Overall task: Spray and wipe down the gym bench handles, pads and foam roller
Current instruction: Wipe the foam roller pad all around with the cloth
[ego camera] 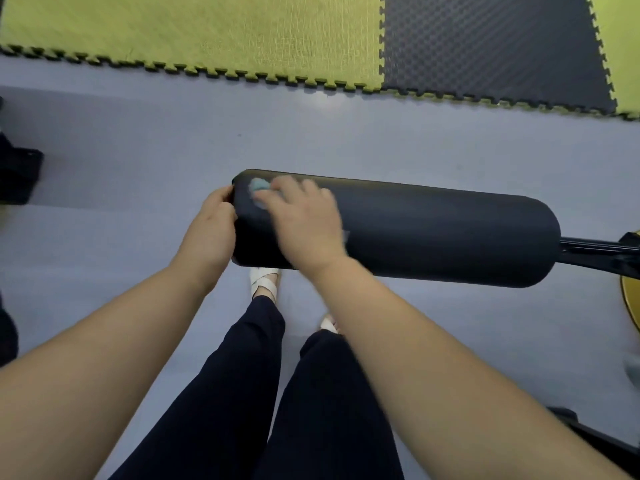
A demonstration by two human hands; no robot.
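A long black foam roller (433,233) lies across the middle of the view, mounted on a black metal bar (595,251) at its right end. My left hand (211,230) grips the roller's left end cap. My right hand (304,223) presses a small light-blue cloth (259,188) onto the top of the roller near its left end; most of the cloth is hidden under the fingers. The hand looks motion-blurred.
Grey floor (138,150) lies below the roller. Yellow-green (207,32) and dark grey (485,46) interlocking mats lie beyond. My legs (249,375) and white sandals stand under the roller. Dark equipment (17,174) stands at the left edge, a yellow base (630,303) at the right.
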